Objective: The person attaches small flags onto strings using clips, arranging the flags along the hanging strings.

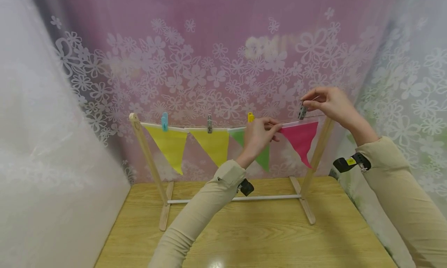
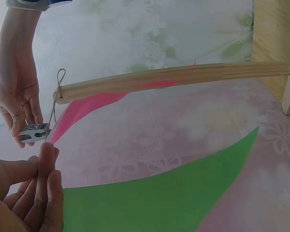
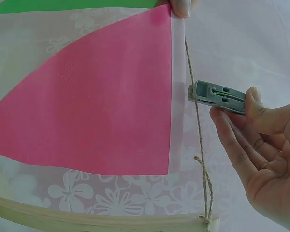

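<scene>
Floral curtains are backing a wooden table (image 1: pixel 244 241). I am pinching a grey peg (image 3: pixel 216 94) in my right hand (image 1: pixel 330 103) at the string (image 3: pixel 197 121), far right; my left hand (image 1: pixel 258 136) is pinching the pink flag (image 1: pixel 300 138) by its top edge.

Two yellow flags (image 1: pixel 170 144) and a green flag (image 1: pixel 263 156) are hanging from the line, with a blue peg (image 1: pixel 164 121), a grey-brown peg (image 1: pixel 209 124) and a yellow peg (image 1: pixel 250 116) sitting along it. A pink flowered curtain (image 1: pixel 216 47) is hanging behind the wooden table (image 1: pixel 244 241).
</scene>
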### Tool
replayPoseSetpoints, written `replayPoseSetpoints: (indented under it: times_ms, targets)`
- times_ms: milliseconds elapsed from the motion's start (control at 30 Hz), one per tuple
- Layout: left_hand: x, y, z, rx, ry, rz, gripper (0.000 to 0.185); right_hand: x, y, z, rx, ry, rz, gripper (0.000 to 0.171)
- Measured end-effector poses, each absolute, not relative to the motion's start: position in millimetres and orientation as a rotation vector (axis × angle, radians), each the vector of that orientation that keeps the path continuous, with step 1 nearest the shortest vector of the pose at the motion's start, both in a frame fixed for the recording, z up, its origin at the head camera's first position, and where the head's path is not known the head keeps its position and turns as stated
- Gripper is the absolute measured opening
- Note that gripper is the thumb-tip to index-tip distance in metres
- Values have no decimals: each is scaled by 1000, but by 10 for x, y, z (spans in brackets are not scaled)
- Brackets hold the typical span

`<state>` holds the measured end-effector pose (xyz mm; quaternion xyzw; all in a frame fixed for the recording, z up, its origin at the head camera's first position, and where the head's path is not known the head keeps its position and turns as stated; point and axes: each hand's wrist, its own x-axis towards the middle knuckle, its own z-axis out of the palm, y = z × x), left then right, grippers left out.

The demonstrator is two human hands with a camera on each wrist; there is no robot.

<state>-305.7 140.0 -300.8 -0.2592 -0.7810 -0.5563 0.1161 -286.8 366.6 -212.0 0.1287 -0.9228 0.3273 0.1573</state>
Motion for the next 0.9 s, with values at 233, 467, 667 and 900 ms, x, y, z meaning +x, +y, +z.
replayPoseSetpoints:
  times_ms: [233, 467, 667, 900]
  targets:
    - [-3060, 1410, -3003, -762, -2297, -1623, 18, -2891, 3675, -2144, 378, -2686, 870, 33]
    - [-3062, 1414, -2996, -760, -2302, -1594, 19, -2903, 3676, -2153, 400, -2704, 888, 31]
    - [-3064, 1419, -2991, -751, -2314, -1577, 19, -2893, 3670, -2170, 416, -2729, 912, 27]
    - [-3060, 1426, -2994, -742, -2315, -1621, 20, -2890, 3674, -2188, 421, -2755, 903, 27]
